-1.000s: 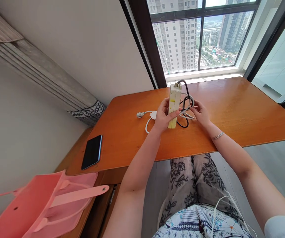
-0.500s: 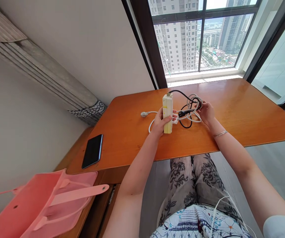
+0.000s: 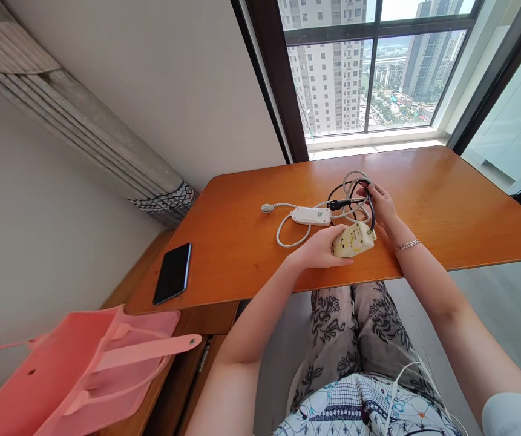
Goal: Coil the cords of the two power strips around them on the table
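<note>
My left hand (image 3: 321, 248) is closed on a yellowed power strip (image 3: 354, 240), held tilted just above the table near its front edge. A black cord runs from the strip's right end up toward my right hand (image 3: 380, 206), whose fingers pinch the tangled black and white cords (image 3: 357, 197). A black plug (image 3: 334, 205) hangs at the left of that tangle. Behind my left hand a white power strip (image 3: 311, 215) lies on the table, its white cord looping left to a pale plug (image 3: 267, 208).
The wooden table (image 3: 233, 242) carries a dark phone (image 3: 172, 274) at its left end. A pink bag (image 3: 83, 363) sits lower left, beside the table. A window (image 3: 369, 79) stands beyond the far edge, and a gathered curtain (image 3: 106, 139) hangs on the left.
My left hand has swung the yellowed power strip from upright to nearly sideways, moving it right and toward me. This uncovers the white power strip. My right hand stays at the cords.
</note>
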`<state>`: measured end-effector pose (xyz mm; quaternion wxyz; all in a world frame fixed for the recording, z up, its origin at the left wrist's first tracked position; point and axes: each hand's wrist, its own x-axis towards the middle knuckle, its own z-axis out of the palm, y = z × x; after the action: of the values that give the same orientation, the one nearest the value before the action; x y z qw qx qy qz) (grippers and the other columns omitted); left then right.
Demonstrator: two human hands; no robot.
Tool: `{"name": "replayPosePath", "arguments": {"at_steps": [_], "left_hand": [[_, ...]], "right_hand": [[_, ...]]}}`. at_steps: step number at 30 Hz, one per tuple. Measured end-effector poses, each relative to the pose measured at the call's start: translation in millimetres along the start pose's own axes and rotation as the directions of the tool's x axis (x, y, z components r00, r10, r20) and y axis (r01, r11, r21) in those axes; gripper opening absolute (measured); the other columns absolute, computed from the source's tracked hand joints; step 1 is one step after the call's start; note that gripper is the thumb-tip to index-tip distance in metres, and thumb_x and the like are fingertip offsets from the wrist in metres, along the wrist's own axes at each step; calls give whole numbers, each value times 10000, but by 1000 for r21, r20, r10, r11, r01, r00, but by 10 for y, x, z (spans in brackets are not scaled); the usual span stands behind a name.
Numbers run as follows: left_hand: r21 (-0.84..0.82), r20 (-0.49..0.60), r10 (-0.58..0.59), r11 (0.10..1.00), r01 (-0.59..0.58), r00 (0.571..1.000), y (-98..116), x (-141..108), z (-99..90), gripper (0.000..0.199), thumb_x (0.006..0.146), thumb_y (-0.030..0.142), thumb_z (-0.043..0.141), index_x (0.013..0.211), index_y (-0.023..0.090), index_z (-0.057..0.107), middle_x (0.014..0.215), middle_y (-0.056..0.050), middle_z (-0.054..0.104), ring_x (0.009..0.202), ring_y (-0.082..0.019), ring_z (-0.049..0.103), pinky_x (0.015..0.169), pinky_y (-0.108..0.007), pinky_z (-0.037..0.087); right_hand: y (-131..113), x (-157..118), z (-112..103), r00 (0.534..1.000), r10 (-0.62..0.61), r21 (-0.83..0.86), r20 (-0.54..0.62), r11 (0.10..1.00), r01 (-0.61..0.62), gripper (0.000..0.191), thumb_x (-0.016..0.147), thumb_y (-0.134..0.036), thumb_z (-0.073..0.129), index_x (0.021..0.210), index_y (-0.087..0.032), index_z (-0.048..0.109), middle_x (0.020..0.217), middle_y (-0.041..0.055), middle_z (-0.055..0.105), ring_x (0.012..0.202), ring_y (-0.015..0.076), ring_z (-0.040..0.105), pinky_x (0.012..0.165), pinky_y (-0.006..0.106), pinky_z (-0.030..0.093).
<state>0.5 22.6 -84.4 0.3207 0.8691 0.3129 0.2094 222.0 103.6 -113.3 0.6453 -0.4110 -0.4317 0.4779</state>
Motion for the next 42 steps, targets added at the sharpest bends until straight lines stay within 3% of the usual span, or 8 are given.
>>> {"name": "replayPosePath", "arguments": {"at_steps": [4,9,17,23,28,34,38,42], "left_hand": [[335,116,-8,942,-32,993,137,119,123,705,724,415,751,1361,198,539,1301,-124,640,1158,-312,640,984,-404,512],[508,186,-103,861,-6,977,71,318,238,893,719,549,764,1496,278,417,1589,-134,405,1354,-352,523,1036,-442,487],[578,-116,-184,786,217,976,-219,602,161,914,729,511,795,1497,197,412,1575,-184,418,1406,-375,466,1128,-464,410],[422,-414,-316,764,488,853,-639,718,-13,738,821,447,725,1454,159,476,1428,-240,564,1330,-419,533,1099,-520,417],[502,-414,-211,758,415,886,-882,623,-58,674,865,328,607,1490,130,450,1542,-195,462,1484,-381,341,1228,-544,228],[537,-349,-121,787,304,929,-845,500,-29,668,847,284,559,1487,115,466,1566,-176,438,1518,-374,276,1243,-545,220],[530,-298,-86,813,240,951,-837,444,-19,670,842,261,556,1492,135,455,1561,-167,446,1512,-363,298,1227,-545,269],[549,-259,-71,810,207,963,-842,406,-25,667,861,257,532,1500,97,430,1549,-181,459,1533,-330,258,1257,-509,227]], "right_hand": [[-84,-42,25,994,-69,15,82,998,68,381,716,-556,744,960,-270,678,999,41,737,1100,247,658,960,412,513],[-174,-90,-31,974,-140,19,177,990,139,347,631,-429,799,918,-293,659,1000,7,738,1163,276,637,1040,473,469],[-303,-131,-145,962,-161,24,220,987,159,458,608,-365,820,998,-306,588,961,8,702,1176,303,634,943,462,497],[-158,-53,-118,931,-209,-293,300,908,298,73,701,-279,659,769,-257,668,951,40,706,1153,283,603,1023,479,458],[-31,0,-149,906,-228,-623,357,665,413,216,765,-173,534,632,-256,682,836,62,650,997,261,596,1033,475,430],[131,-68,-33,941,-134,-574,311,763,298,264,817,-439,647,979,-233,676,1097,79,605,997,232,596,940,415,487],[236,-38,-20,972,-102,-552,213,808,205,400,711,-388,744,1044,-227,592,1000,45,636,905,207,587,860,386,500],[219,11,-60,979,-64,-556,194,815,164,271,749,-337,660,992,-221,628,875,31,638,765,188,556,776,372,490]]}}
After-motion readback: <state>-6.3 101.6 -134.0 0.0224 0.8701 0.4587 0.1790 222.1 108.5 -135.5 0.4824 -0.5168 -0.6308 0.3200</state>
